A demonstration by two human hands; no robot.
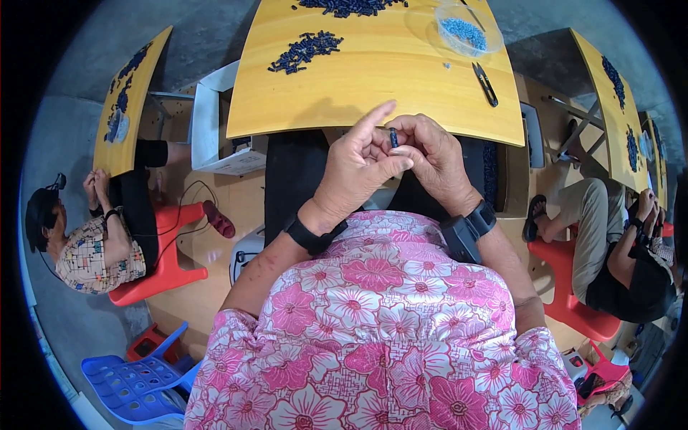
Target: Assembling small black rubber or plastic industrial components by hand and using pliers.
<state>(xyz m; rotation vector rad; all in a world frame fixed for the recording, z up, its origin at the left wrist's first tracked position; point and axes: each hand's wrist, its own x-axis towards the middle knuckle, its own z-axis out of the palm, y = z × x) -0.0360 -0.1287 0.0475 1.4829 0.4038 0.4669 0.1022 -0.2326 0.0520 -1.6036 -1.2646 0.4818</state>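
Observation:
Just past the table's near edge, in front of my body, my two hands meet around a small dark blue ribbed cylinder-shaped piece point(393, 137). My right hand point(434, 154) pinches it between thumb and index finger. My left hand point(356, 163) closes on the piece from the other side; its index finger sticks out and its other fingers curl in. The lower end of the piece is hidden by the fingers. On the yellow table point(373, 86) lies a small pile of similar dark pieces point(307, 51), with a bigger pile point(347, 6) at the far edge.
Black thread snips point(485, 84) lie at the table's right, near a clear round tub point(496, 41) of small light blue parts point(463, 32). White cartons stand under the table. People on red stools point(168, 236) work at side tables. A blue chair point(132, 383) stands lower left.

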